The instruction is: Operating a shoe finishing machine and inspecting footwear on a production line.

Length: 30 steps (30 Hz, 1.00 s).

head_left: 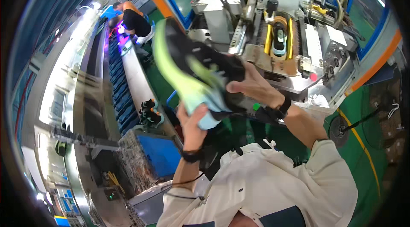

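Observation:
A black sneaker [200, 58] with a yellow-green to pale-blue sole is tilted up in front of me, blurred by motion. My left hand [193, 125] grips the pale-blue end of the sole, thumb on its side. Around the black upper, near the ankle opening, my right hand [256, 86] is closed. Dark bands circle both of my wrists. Beyond the right hand, another shoe [279, 41] sits in the machine's cradle, between two yellow strips.
A pressing machine [294, 71] with orange and blue framing stands ahead to the right. Along the left runs a conveyor [121, 98] with a dark, ribbed belt. Dark shoes [150, 113] rest at its edge, near a blue panel [162, 155]. Another person [136, 24] bends over its far end.

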Available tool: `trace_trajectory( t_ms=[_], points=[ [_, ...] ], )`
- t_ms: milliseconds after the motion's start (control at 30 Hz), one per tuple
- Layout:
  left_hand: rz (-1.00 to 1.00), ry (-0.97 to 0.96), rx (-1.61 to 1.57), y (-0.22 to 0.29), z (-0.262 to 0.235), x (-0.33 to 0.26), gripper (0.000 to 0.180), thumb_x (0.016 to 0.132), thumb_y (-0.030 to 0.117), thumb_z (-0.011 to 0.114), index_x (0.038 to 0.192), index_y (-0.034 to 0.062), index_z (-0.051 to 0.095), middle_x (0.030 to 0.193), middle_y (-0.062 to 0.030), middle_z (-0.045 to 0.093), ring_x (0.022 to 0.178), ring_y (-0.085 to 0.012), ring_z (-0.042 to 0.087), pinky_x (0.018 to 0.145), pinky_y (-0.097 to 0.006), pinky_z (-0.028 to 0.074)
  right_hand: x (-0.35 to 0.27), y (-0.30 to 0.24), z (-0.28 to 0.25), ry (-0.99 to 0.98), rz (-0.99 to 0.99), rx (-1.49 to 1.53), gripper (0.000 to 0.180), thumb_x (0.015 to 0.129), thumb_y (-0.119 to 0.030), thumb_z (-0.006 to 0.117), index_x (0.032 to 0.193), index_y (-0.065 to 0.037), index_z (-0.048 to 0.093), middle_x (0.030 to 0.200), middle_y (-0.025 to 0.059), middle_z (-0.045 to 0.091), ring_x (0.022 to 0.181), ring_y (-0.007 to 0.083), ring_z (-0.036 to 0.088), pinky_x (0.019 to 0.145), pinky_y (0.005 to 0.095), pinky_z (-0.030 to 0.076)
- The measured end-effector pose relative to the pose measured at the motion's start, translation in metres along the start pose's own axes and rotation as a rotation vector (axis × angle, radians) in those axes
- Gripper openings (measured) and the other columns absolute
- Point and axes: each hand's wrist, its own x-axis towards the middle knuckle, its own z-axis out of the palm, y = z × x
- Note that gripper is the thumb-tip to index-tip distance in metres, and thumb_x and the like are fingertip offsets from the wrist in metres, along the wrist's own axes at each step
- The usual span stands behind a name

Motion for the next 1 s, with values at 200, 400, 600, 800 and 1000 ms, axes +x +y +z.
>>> trace_trajectory(
  t_ms=[200,400,600,800,1000],
  points=[
    [-0.231,-0.703,0.119,-0.077,0.177,0.078,0.073,0.094,0.041,0.058,0.148,-0.0008,0.032,0.144,-0.0130,0.043,0.130,-0.0189,0.041,0.109,-0.032,0.031,-0.071,0.018,-0.166,0.801,0.496,-0.160,0.043,0.076,-0.013,0.076,0.114,-0.001,0.062,0.090,0.0036,0.066,0.076,0.0107,0.061,0.073,0.0246,0.050],
    [-0.029,-0.546,0.509,-0.235,0.298,0.212,0.054,0.080,0.041,0.075,0.095,-0.0096,0.062,0.086,-0.0169,0.067,0.084,-0.0161,0.064,0.073,-0.030,0.049,-0.109,0.013,-0.302,1.124,0.165,-0.498,0.049,0.077,-0.010,0.074,0.123,-0.002,0.059,0.098,0.0031,0.064,0.081,0.0097,0.059,0.074,0.0237,0.049],
    [0.118,-0.409,0.951,-0.328,0.376,0.258,0.034,0.071,0.018,0.069,0.091,-0.0088,0.061,0.093,-0.0306,0.066,0.088,-0.0446,0.065,0.079,-0.051,0.052,-0.110,-0.005,-0.350,1.183,0.289,-0.820,0.048,0.077,-0.011,0.073,0.121,0.001,0.059,0.103,0.0051,0.064,0.087,0.0129,0.059,0.081,0.0262,0.047],
    [-0.280,-0.378,0.439,-0.316,0.336,0.291,0.021,0.073,0.012,0.073,0.084,-0.0054,0.069,0.080,-0.0129,0.071,0.073,-0.0222,0.068,0.068,-0.036,0.054,-0.017,0.012,-0.427,0.977,0.462,-1.077,0.046,0.068,-0.026,0.076,0.103,0.002,0.066,0.090,0.0080,0.070,0.080,0.0159,0.062,0.076,0.0300,0.049],
    [-0.866,-0.406,-0.169,-0.166,0.233,0.226,0.014,0.084,0.010,0.068,0.093,-0.0004,0.066,0.088,-0.0055,0.065,0.076,-0.0135,0.063,0.058,-0.031,0.052,0.091,0.075,-0.463,0.603,0.751,-1.172,0.046,0.061,-0.031,0.078,0.077,0.010,0.068,0.076,0.0183,0.068,0.069,0.0253,0.066,0.064,0.0360,0.052]
  ],
)
